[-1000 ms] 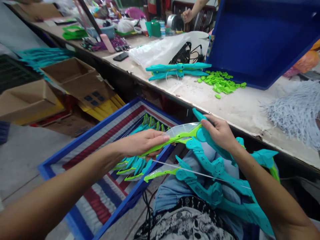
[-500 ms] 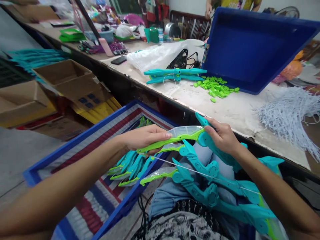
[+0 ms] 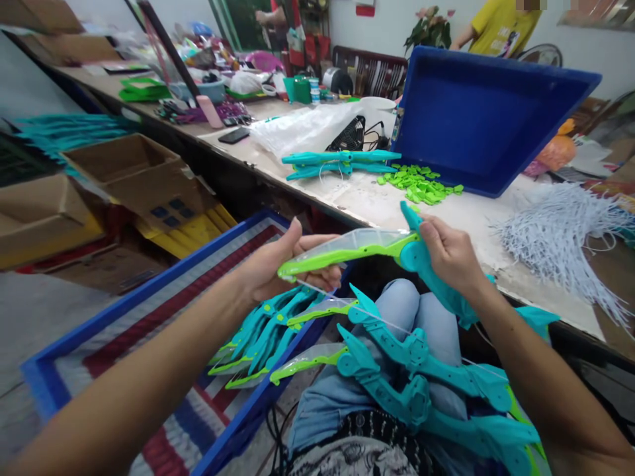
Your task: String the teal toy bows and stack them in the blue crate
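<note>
Now left hand [image 3: 270, 264] uncurled, thumb [image 3: 292, 233] lifted off green limb [image 3: 347, 254].

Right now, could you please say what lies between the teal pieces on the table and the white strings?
In the head view, a pile of small green pieces, then some white tabletop.

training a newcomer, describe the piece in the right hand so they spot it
Find the blue tray tilted on the table, then look below to the right hand. It grips the teal and green piece, whose green end passes in front of the open left hand. Unlike its lookalikes across the lap, it is held up.
</note>
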